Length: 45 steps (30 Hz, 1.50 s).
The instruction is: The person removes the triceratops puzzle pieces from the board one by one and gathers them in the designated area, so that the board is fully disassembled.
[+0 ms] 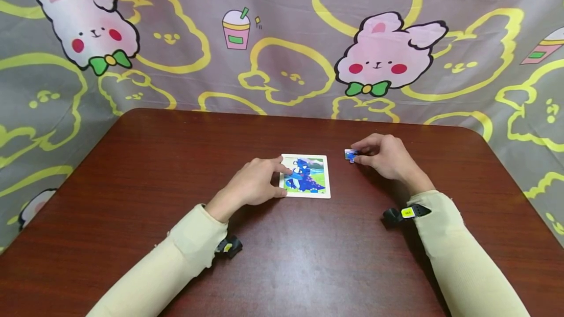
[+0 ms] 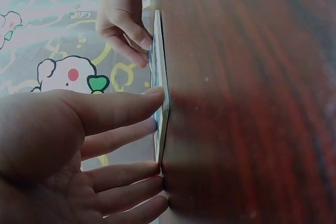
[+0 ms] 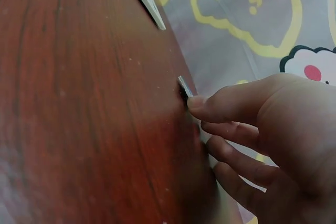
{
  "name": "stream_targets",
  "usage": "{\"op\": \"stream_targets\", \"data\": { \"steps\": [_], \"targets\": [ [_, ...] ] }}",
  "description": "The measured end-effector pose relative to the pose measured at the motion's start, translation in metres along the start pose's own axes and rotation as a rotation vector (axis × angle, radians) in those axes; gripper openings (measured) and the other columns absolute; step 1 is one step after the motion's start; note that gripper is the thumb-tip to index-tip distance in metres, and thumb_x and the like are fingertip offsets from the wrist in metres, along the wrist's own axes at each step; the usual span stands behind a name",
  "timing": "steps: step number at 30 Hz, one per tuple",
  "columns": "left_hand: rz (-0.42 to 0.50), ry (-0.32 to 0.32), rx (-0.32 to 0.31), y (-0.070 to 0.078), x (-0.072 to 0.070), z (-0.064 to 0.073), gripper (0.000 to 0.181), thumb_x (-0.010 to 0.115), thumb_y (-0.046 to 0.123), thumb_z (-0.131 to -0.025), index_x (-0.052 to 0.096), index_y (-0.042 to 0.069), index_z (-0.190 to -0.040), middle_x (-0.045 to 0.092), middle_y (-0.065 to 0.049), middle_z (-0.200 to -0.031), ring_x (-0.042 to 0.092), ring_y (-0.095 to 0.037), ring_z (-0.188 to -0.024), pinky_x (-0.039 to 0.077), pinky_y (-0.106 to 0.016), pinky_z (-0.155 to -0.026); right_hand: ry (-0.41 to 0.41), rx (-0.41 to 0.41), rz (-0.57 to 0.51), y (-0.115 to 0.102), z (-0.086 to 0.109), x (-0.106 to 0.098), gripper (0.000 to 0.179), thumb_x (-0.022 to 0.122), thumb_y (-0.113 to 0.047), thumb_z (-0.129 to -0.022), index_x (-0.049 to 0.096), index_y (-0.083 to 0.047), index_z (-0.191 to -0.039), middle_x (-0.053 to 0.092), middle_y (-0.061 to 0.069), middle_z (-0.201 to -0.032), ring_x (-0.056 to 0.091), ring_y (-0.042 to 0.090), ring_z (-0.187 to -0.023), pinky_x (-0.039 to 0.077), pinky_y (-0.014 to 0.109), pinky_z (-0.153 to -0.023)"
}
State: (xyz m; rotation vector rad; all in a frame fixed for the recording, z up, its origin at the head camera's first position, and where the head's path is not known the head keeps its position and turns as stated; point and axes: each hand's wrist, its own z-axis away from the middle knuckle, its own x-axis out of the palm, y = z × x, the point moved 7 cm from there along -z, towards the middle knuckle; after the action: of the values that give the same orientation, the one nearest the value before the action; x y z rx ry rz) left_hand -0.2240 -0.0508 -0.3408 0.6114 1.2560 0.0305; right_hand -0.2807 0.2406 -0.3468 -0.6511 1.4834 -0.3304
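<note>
A square puzzle board (image 1: 328, 190) with a white frame and a blue dinosaur picture lies flat on the table. Its upper left part shows a pale bare patch. My left hand (image 1: 253, 181) is at the board's left side, index finger over the picture and thumb at the near left corner; in the left wrist view its fingers (image 2: 123, 170) are fairly straight. To the right of the board, my right hand (image 1: 387, 157) pinches a small blue puzzle piece (image 1: 349, 154) between thumb and fingers, low over the table. The right wrist view shows this puzzle piece (image 3: 184, 85) edge-on at the thumb tip.
The dark reddish-brown wooden table (image 1: 308, 258) has rounded far corners. Behind and beside it hangs a grey curtain (image 1: 291, 9) printed with yellow outlines and rabbit faces. A black strap (image 1: 392, 216) is on the right wrist and another strap (image 1: 231, 247) on the left.
</note>
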Motion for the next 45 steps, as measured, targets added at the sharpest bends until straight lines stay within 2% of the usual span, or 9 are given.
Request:
{"op": "stream_targets", "data": {
  "steps": [6,15,24,30,38,45],
  "targets": [
    [-0.002,0.001,0.006,0.0,0.0,-0.001,0.047,0.083,0.028,-0.093,0.072,0.025,-0.139,0.044,-0.006,-0.169,0.046,-0.035,-0.154,0.044,-0.054,-0.121,0.003,-0.017,0.01,-0.002,-0.001,0.004,0.029,0.083,-0.016,-0.092,0.081,-0.011,-0.121,0.072,0.012,-0.117,0.063,0.028,-0.104,0.049,0.036,-0.085],
    [-0.011,-0.001,0.007,0.0,0.0,0.0,0.048,0.083,0.028,-0.093,0.072,0.026,-0.14,0.045,-0.006,-0.169,0.046,-0.035,-0.154,0.044,-0.054,-0.121,-0.061,0.008,-0.012,-0.003,-0.001,0.008,0.029,0.082,-0.018,-0.094,0.081,-0.01,-0.122,0.067,0.016,-0.127,0.065,0.032,-0.111,0.051,0.038,-0.091],
    [-0.009,-0.001,0.0,-0.001,-0.001,0.0,0.048,0.083,0.029,-0.093,0.072,0.026,-0.139,0.045,-0.005,-0.169,0.046,-0.035,-0.154,0.044,-0.054,-0.12,-0.06,0.017,-0.025,-0.001,-0.002,0.008,0.033,0.082,-0.016,-0.094,0.079,-0.012,-0.127,0.067,0.013,-0.118,0.062,0.028,-0.106,0.05,0.036,-0.087],
    [-0.004,0.005,-0.002,-0.001,-0.002,0.0,0.047,0.084,0.029,-0.093,0.073,0.025,-0.138,0.045,-0.005,-0.169,0.045,-0.034,-0.155,0.044,-0.054,-0.121,-0.048,0.033,-0.049,-0.002,-0.002,0.005,0.034,0.08,-0.016,-0.095,0.076,-0.012,-0.129,0.07,0.013,-0.12,0.064,0.028,-0.105,0.05,0.038,-0.088],
    [0.018,0.017,-0.008,0.0,-0.003,0.001,0.048,0.085,0.031,-0.092,0.073,0.025,-0.138,0.045,-0.005,-0.168,0.045,-0.034,-0.155,0.044,-0.053,-0.121,-0.001,0.018,-0.112,-0.025,-0.003,0.007,0.035,0.081,-0.021,-0.095,0.075,-0.012,-0.128,0.075,0.012,-0.119,0.068,0.028,-0.098,0.056,0.035,-0.082],
    [0.061,0.035,0.04,0.004,-0.004,-0.002,0.047,0.083,0.03,-0.093,0.073,0.019,-0.138,0.049,-0.011,-0.166,0.046,-0.033,-0.154,0.04,-0.054,-0.124,-0.034,-0.045,-0.133,-0.057,-0.007,0.027,0.035,0.082,-0.02,-0.094,0.075,-0.012,-0.127,0.074,0.009,-0.123,0.068,0.028,-0.11,0.056,0.041,-0.091]
  ]
}}
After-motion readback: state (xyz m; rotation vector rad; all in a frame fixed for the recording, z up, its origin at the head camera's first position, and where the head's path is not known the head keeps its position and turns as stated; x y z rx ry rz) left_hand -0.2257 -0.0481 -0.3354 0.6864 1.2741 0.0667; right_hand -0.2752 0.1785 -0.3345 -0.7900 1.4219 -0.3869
